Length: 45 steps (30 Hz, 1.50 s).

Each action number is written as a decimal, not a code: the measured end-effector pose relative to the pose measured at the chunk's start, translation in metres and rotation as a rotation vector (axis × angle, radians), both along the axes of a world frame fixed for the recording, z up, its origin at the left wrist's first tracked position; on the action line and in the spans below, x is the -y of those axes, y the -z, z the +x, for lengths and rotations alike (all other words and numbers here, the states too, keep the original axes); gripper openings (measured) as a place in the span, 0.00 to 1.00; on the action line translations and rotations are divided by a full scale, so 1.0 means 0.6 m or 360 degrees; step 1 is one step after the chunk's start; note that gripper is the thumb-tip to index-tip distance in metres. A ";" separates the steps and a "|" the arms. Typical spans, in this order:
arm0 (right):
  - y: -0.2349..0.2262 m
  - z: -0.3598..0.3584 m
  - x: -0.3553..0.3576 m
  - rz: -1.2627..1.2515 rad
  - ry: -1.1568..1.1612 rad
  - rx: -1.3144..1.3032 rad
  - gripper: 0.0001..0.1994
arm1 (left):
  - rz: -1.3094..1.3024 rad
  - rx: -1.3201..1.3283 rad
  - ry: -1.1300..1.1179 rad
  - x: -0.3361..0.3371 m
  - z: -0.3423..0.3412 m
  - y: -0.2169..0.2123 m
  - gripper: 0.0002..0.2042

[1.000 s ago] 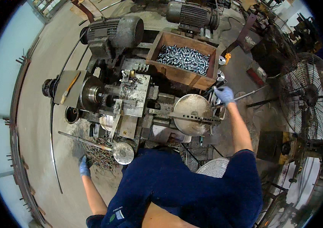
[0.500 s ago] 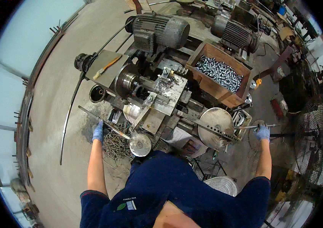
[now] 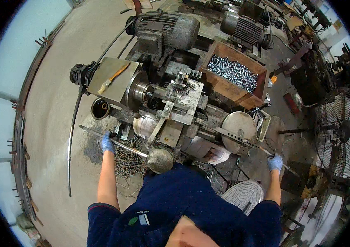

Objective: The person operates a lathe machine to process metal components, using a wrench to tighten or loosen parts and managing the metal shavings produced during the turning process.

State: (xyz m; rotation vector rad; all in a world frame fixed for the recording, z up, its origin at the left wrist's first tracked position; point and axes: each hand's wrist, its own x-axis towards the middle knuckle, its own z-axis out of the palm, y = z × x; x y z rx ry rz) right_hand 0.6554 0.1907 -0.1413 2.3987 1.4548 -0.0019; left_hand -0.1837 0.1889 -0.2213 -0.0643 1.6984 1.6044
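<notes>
My left hand [image 3: 108, 143], in a blue glove, is closed round a long metal lever rod [image 3: 129, 147] that runs into a round metal disc [image 3: 160, 160] at the front of a lathe. Far to the right, my right hand [image 3: 274, 163], gloved too, grips a second lever [image 3: 265, 151] beside a perforated flat bar [image 3: 234, 137] and a large round plate [image 3: 239, 126]. Between my hands sit the greasy tool slide [image 3: 185, 99] and the shiny chuck [image 3: 140, 92]. The chuck's inside is too dark to make out.
A wooden box [image 3: 228, 95] of small shiny metal parts stands behind the slide. A brush [image 3: 113, 78] lies on the headstock [image 3: 108, 74], below a motor [image 3: 166, 31]. Metal shavings [image 3: 127, 162] heap on the floor. At right stand a fan [image 3: 340, 131] and a woven round stool [image 3: 245, 193].
My right hand has swung its lever nearer to me and a little left. My left hand keeps its hold on the other rod. The whole view has shifted slightly.
</notes>
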 end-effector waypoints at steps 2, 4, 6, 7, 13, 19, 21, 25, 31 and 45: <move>0.008 -0.026 0.027 0.0023 0.0141 -0.0061 0.19 | 0.0134 0.0014 -0.0027 0.005 -0.013 0.023 0.09; -0.003 -0.069 0.041 -0.0057 0.0323 -0.0187 0.18 | 0.0106 0.0017 -0.0235 -0.009 -0.030 0.036 0.08; 0.007 -0.078 0.080 0.0040 0.0332 -0.0078 0.17 | 0.0050 0.0166 -0.0222 -0.049 0.012 -0.013 0.08; 0.009 -0.095 0.089 0.0052 0.0366 -0.0126 0.17 | 0.0017 0.0202 -0.0210 -0.057 -0.009 0.006 0.09; 0.022 -0.158 0.162 0.0220 0.0455 -0.0304 0.18 | 0.0060 0.0158 -0.0152 -0.063 -0.020 0.002 0.10; 0.012 -0.232 0.200 0.0252 0.0554 -0.0416 0.18 | 0.0166 0.0280 -0.0090 -0.056 -0.019 -0.005 0.14; 0.026 -0.238 0.232 0.0201 0.0550 -0.0546 0.20 | 0.0298 0.0382 -0.0067 -0.053 -0.003 -0.006 0.14; 0.036 -0.254 0.282 0.0467 0.0498 -0.0710 0.20 | 0.0388 0.0349 0.0084 -0.058 -0.001 0.023 0.14; 0.001 -0.283 0.295 0.0250 0.0746 -0.0501 0.20 | 0.0120 0.0336 0.0149 -0.049 -0.019 0.006 0.13; 0.011 -0.336 0.312 0.0288 0.0768 -0.0519 0.20 | 0.0203 0.0417 0.0390 -0.036 -0.041 -0.002 0.10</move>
